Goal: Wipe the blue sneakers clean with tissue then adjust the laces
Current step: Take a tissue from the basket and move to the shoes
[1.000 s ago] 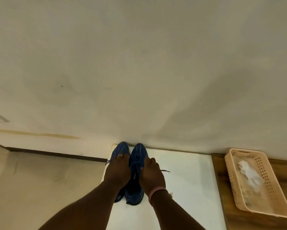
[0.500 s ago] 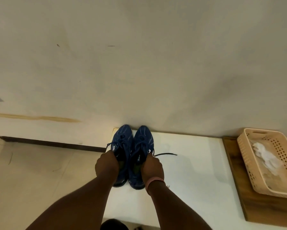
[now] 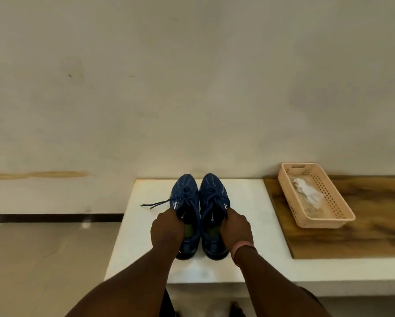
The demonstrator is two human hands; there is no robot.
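My two forearms were bare from the bottom of the view up to the hands, with no sleeve showing on either. On my right wrist I wore a thin pink band [image 3: 241, 245] that sat snug just below my right hand [image 3: 234, 228], while my left hand [image 3: 166, 232] and its wrist carried nothing I could make out. Between my arms, low in the view, a bit of dark clothing [image 3: 169, 303] showed.
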